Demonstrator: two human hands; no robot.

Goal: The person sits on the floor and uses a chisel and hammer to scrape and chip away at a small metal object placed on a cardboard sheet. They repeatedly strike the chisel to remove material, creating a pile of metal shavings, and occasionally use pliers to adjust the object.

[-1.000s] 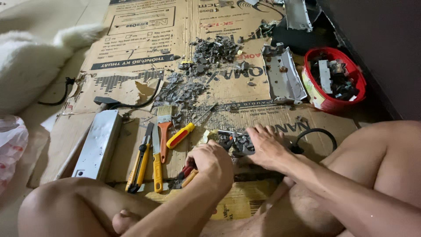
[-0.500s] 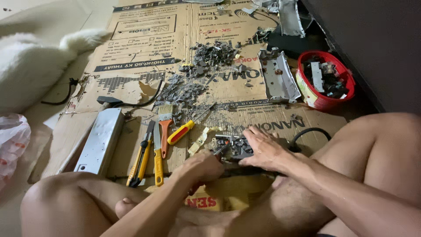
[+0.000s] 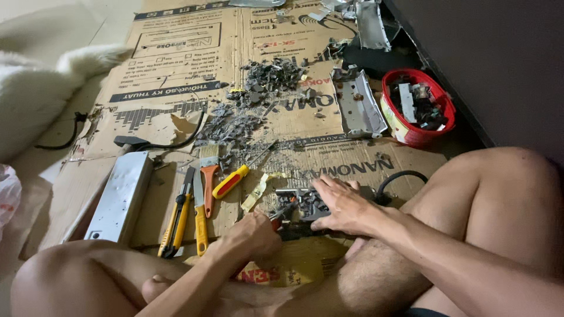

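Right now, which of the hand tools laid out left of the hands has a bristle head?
The orange-handled paintbrush, bristles pointing away from the person. The yellow utility knife, the yellow-handled blade and the yellow-and-red screwdriver beside it all end in metal.

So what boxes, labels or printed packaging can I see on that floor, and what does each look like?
Flattened cardboard box: spread over the floor as a work mat, brown with black print and framed panels.
Red tub: upper right by the dark wall, round, pale printed band on its side.
Yellow printed piece: under the hands, red lettering.
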